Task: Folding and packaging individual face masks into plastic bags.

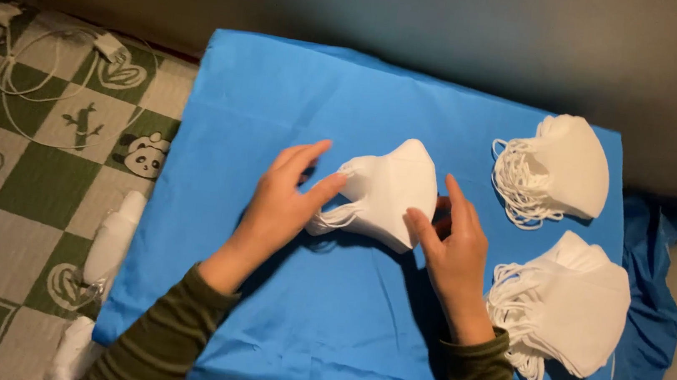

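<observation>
A white folded face mask (389,189) is held just above the blue cloth (297,102) near its middle. My left hand (283,201) pinches the mask's left edge by the ear loops, thumb on top. On the mask's lower right corner my right hand (454,244) grips with thumb and fingers. Both sleeves are dark green with stripes.
Two stacks of white masks lie on the cloth's right side, one at the back (563,165) and one nearer (574,303). To the left is a checked green and cream blanket (21,182) with a white charger cable (50,59) and white plastic-wrapped items (111,241).
</observation>
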